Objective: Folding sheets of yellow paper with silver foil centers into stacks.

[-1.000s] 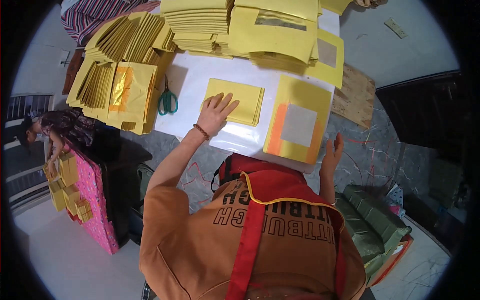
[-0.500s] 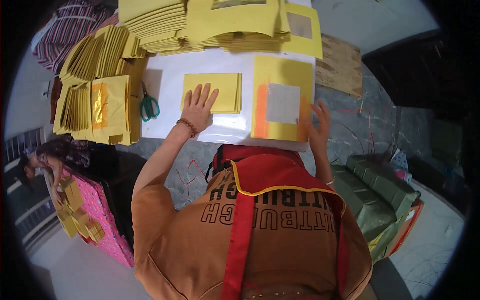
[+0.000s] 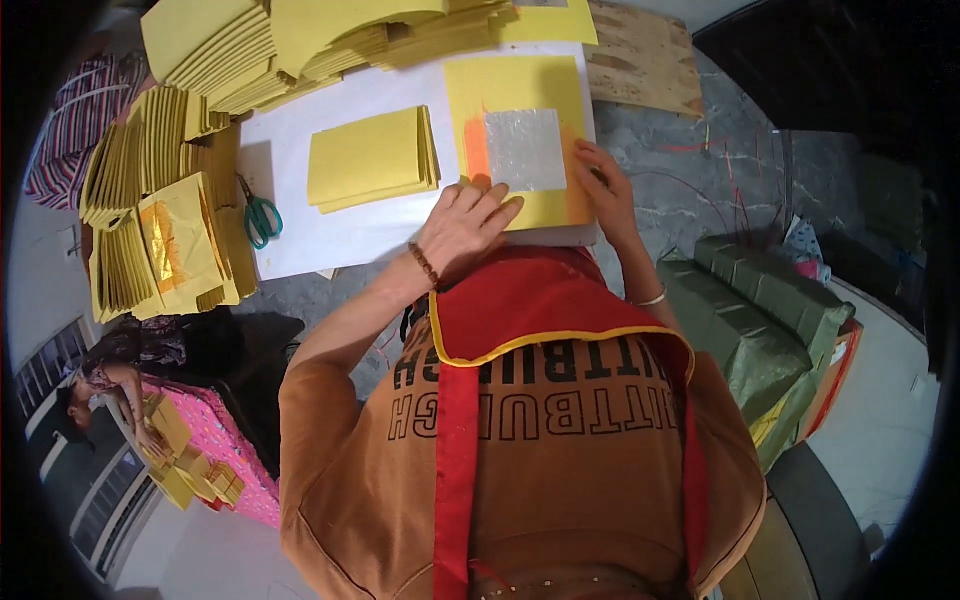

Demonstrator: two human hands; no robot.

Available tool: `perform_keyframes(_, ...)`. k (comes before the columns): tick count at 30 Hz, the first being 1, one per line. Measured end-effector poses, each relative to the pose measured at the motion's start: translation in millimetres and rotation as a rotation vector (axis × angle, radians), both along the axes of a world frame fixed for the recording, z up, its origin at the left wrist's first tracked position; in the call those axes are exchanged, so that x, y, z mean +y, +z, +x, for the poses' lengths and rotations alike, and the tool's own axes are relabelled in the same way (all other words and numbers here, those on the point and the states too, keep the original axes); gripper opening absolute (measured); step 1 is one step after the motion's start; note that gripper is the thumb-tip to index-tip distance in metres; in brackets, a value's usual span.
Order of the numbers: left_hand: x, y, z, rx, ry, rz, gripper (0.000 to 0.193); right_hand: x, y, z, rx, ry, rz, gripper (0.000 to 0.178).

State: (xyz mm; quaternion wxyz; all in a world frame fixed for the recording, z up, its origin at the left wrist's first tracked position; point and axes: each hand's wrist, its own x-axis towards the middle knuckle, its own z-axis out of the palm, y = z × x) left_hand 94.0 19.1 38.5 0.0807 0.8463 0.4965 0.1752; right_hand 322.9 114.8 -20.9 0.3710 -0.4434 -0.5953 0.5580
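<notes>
A yellow paper sheet (image 3: pixel 548 82) lies on the white table, with a silvery square (image 3: pixel 525 150) in its middle and orange bands beside the square. My left hand (image 3: pixel 468 225), a beaded bracelet at its wrist, is closed over the sheet's near left edge, its thumb hidden. At the sheet's right edge rests my right hand (image 3: pixel 608 192), fingers bent and apart from one another, touching the orange band. Left of the sheet is a small stack of folded yellow paper (image 3: pixel 368 158), which neither hand touches.
Green-handled scissors (image 3: pixel 262 222) lie at the table's left, beside bundles of folded yellow paper (image 3: pixel 135 150). More yellow stacks (image 3: pixel 215 50) line the far edge. Green wrapped packages (image 3: pixel 730 330) stand at right. Another person (image 3: pixel 120 385) handles yellow packets over a pink surface at lower left.
My left hand has left the folded stack and moved right to the sheet's near edge. My right hand has come onto the sheet's right edge. The view has shifted and tilted.
</notes>
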Motion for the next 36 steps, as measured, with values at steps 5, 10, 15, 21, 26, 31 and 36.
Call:
perform_keyframes(5,7.9,-10.7,1.1,-0.027,-0.05,0.082,0.033,0.2,-2.1,1.0,0.104,-0.016,-0.086,0.021)
perform_keyframes(10,16.2,-9.0,-10.5,-0.368,0.023,-0.185,0.016,2.6,4.4,3.5,0.122,-0.02,-0.154,0.026)
perform_keyframes(15,24.3,-6.0,-12.9,-0.578,0.232,-0.491,0.016,2.3,4.5,4.7,0.111,0.009,-0.097,0.029)
perform_keyframes(21,32.4,-21.1,-21.9,-0.763,0.328,-0.661,0.019,1.6,-7.3,13.1,-0.009,0.123,0.096,0.032)
perform_keyframes(26,38.9,-20.5,-25.7,-0.805,0.353,-0.797,0.02,0.5,0.0,7.6,-0.08,0.091,0.086,0.04)
perform_keyframes(31,39.6,-15.6,-25.7,-0.826,0.35,-0.866,0.018,0.6,-5.6,9.7,-0.06,0.098,0.121,0.042)
perform_keyframes(36,39.0,-19.6,-28.3,-0.817,0.353,-0.897,0.018,1.9,-3.0,7.5,-0.059,0.1,0.102,0.041)
